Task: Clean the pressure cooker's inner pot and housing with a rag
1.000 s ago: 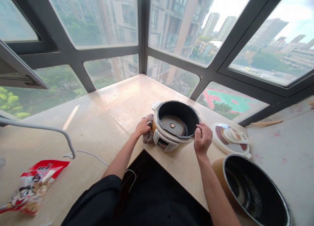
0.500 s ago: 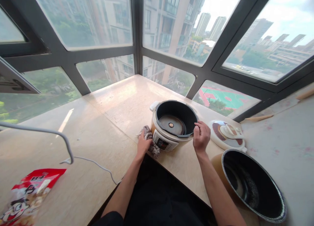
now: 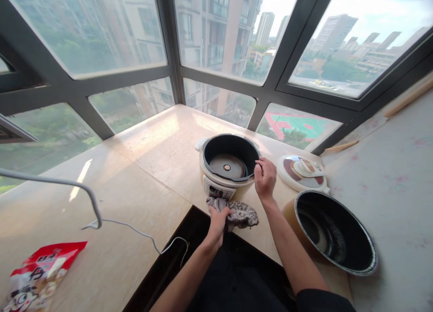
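On the pale bench (image 3: 135, 199) stands an open cooker (image 3: 219, 176); to its right are a black-lined pot (image 3: 338, 230) and a lid (image 3: 302, 173). A patterned cloth (image 3: 243, 215) at the cooker's front is held in the left grip (image 3: 219, 219). The right grip (image 3: 265, 176) curls at the rim; whether it pinches, I cannot tell.

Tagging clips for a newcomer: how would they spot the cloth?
Under the corner windows, find the open cooker on the pale counter. By its control panel, the left hand holds the cloth: crumpled, mottled grey-brown fabric, unlike the hard cooker and pot nearby.
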